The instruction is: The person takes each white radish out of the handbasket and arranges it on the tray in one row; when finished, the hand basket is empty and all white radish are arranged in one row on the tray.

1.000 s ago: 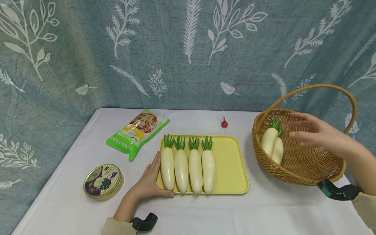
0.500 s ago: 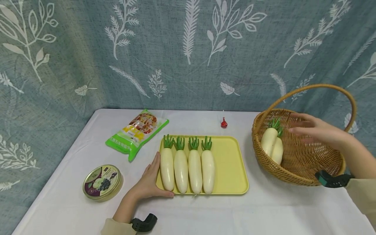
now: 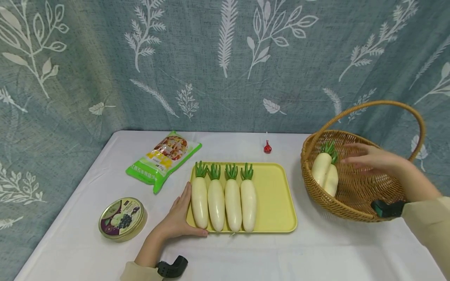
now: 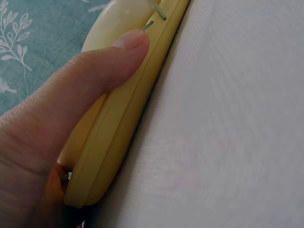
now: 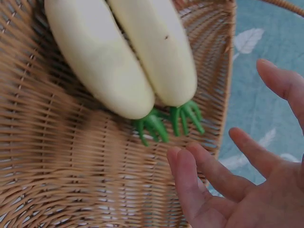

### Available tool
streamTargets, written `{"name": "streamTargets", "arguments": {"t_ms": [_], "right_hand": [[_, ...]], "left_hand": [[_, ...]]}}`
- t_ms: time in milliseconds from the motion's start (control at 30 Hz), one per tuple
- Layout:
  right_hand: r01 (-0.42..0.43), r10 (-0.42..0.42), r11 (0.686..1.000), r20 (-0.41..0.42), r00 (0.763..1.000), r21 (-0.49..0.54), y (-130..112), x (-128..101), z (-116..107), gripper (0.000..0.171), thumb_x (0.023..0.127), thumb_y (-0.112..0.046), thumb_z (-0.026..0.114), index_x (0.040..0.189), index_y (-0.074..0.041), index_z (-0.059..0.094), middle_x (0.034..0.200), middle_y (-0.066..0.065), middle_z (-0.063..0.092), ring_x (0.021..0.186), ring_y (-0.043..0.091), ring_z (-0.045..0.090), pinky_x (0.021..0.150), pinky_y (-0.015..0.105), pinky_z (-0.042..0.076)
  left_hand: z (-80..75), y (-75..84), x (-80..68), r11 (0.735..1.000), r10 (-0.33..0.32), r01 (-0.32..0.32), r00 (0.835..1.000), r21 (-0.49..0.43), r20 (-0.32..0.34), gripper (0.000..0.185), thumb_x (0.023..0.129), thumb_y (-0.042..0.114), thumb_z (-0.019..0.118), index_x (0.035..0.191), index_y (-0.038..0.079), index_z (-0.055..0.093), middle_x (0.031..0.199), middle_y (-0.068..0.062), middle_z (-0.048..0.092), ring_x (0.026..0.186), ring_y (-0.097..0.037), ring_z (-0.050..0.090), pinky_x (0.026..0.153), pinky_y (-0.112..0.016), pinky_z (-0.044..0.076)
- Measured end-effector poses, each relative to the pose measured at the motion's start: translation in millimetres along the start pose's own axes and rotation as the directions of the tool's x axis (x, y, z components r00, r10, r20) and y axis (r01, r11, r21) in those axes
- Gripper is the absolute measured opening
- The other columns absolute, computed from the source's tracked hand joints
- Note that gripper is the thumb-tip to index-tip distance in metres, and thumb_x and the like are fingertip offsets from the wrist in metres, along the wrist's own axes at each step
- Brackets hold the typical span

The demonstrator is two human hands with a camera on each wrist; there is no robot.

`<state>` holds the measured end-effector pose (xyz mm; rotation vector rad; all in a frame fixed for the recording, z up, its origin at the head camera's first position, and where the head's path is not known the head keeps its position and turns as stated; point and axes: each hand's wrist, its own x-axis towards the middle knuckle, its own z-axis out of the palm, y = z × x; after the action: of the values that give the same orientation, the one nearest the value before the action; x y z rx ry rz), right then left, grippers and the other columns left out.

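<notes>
In the head view, several white radishes [image 3: 216,204] with green tops lie side by side on a yellow tray [image 3: 275,199]. My left hand [image 3: 178,218] rests at the tray's front left corner, its fingers along the left side and its thumb along the front rim. The left wrist view shows that thumb [image 4: 111,61] lying on the tray's edge. My right hand [image 3: 377,159] reaches into a wicker basket [image 3: 355,195], fingers spread and holding nothing. Two more white radishes [image 5: 102,57] lie in the basket, their green tops close to my right fingertips in the right wrist view.
A green snack bag [image 3: 163,160] lies behind the tray to the left. A round tin [image 3: 122,218] stands left of my left hand. A small red object [image 3: 267,147] sits near the back edge of the white tabletop. The basket's tall handle [image 3: 379,103] arches above its opening.
My right hand has shifted slightly left inside the basket towards the radishes, its wrist and sleeve coming further into view. My left hand has stayed at the tray.
</notes>
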<state>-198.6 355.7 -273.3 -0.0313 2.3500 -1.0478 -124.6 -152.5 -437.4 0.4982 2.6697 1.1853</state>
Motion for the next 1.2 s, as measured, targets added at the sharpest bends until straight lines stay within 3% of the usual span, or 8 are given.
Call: {"name": "streamTargets", "arguments": {"t_ms": [333,500,600,767,967,1200], "right_hand": [[-0.093,0.093,0.996,0.090,0.992,-0.009,2.8,13.6,3.8,0.087,0.091,-0.034,0.053,0.144,0.002,-0.005,0.140,0.038,0.008,0.122,0.051,0.032,0.093,0.046,0.043],[-0.115,0.117,0.993,0.087,0.989,-0.031,4.4,19.3,5.6,0.090,0.089,-0.035,0.057,0.144,0.004,-0.003,0.134,0.037,0.017,0.110,0.039,0.048,0.088,0.043,0.047],[-0.125,0.128,0.992,0.106,0.986,-0.031,5.2,22.6,7.6,0.092,0.088,-0.034,0.058,0.143,0.006,-0.005,0.135,0.039,0.014,0.112,0.043,0.045,0.090,0.045,0.045],[-0.137,0.139,0.990,0.145,0.980,-0.019,7.4,27.5,11.6,0.091,0.088,-0.030,0.059,0.142,0.006,-0.005,0.139,0.041,-0.003,0.123,0.052,0.029,0.096,0.052,0.038],[-0.147,0.146,0.989,0.152,0.977,-0.010,10.0,32.5,14.3,0.094,0.087,-0.027,0.061,0.142,0.006,-0.007,0.139,0.041,-0.009,0.123,0.051,0.030,0.096,0.050,0.039],[-0.176,0.161,0.982,0.189,0.969,0.063,15.9,42.3,23.5,0.102,0.085,-0.021,0.063,0.138,0.007,-0.019,0.137,0.043,-0.003,0.117,0.048,0.041,0.093,0.048,0.042]], "left_hand": [[-1.0,1.2,-0.1,1.000,0.002,-0.002,1.000,-0.003,-0.003,0.141,0.052,0.048,0.085,0.143,-0.003,-0.010,0.150,-0.021,-0.007,0.138,-0.032,-0.001,0.109,-0.051,-0.001],[-0.6,0.0,0.2,1.000,0.002,-0.002,1.000,-0.003,-0.003,0.141,0.052,0.048,0.085,0.143,-0.003,-0.010,0.150,-0.021,-0.007,0.138,-0.032,-0.001,0.109,-0.051,-0.001],[-0.1,-0.5,0.6,1.000,0.001,-0.001,1.000,-0.003,-0.001,0.141,0.053,0.048,0.085,0.143,-0.003,-0.011,0.150,-0.021,-0.007,0.138,-0.032,-0.001,0.109,-0.051,-0.001],[-0.1,0.7,1.2,1.000,0.000,0.000,1.000,-0.008,0.002,0.141,0.053,0.048,0.085,0.143,-0.003,-0.010,0.150,-0.021,-0.007,0.138,-0.032,-0.001,0.109,-0.050,-0.001],[-0.4,1.8,1.3,1.000,0.001,-0.001,1.000,-0.012,-0.005,0.141,0.052,0.048,0.085,0.143,-0.003,-0.010,0.150,-0.020,-0.007,0.138,-0.031,-0.001,0.109,-0.050,0.000],[-0.5,0.5,1.0,1.000,0.001,-0.001,1.000,-0.007,-0.005,0.141,0.052,0.047,0.085,0.143,-0.002,-0.011,0.150,-0.020,-0.007,0.138,-0.031,-0.001,0.109,-0.050,-0.001]]}}
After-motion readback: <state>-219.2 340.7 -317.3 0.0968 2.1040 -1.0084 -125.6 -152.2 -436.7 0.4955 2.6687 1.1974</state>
